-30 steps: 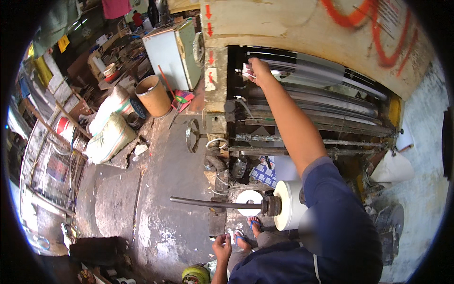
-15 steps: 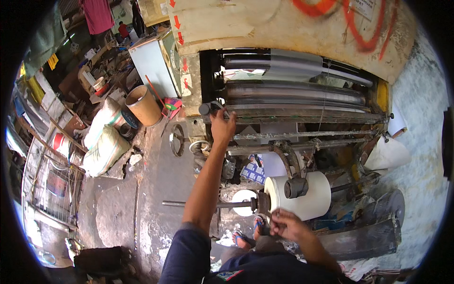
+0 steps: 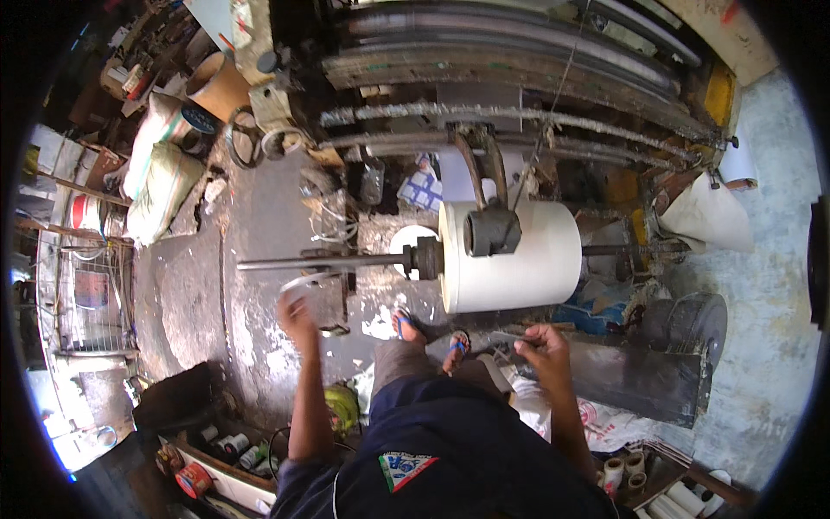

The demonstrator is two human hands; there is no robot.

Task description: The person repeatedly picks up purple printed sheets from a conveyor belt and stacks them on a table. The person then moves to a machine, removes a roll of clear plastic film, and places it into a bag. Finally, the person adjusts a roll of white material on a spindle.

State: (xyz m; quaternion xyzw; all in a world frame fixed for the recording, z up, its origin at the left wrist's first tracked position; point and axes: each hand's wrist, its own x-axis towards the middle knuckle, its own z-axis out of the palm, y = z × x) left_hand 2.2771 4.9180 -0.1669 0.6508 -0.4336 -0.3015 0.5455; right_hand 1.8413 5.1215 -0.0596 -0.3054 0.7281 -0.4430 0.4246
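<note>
My left hand (image 3: pixel 299 322), smeared by motion, is in front of the left end of a metal shaft (image 3: pixel 316 262). It grips a pale, ring-like thing (image 3: pixel 309 281), too blurred to name exactly. My right hand (image 3: pixel 546 348) pinches a small, thin, flat greyish piece (image 3: pixel 504 336) between thumb and fingers, just below the roll. The large white roll (image 3: pixel 519 281) sits on the shaft, with a dark collar (image 3: pixel 424 259) at its left end. A metal arm with a block-shaped end (image 3: pixel 493 232) lies against the roll's upper side.
Beyond the roll are the machine's long rollers and bars (image 3: pixel 519 73). Stuffed sacks (image 3: pixel 162 186) and a brown drum (image 3: pixel 218 86) stand far left. Near me are a box of small containers (image 3: pixel 229 467) on the left and cardboard tubes (image 3: pixel 624 474) on the right. A wall (image 3: pixel 778 225) bounds the right.
The view has tilted down toward my body. My left hand has come away from the machine's left side, back toward me, with the ring-like thing. My right hand has drawn away from the collar.
</note>
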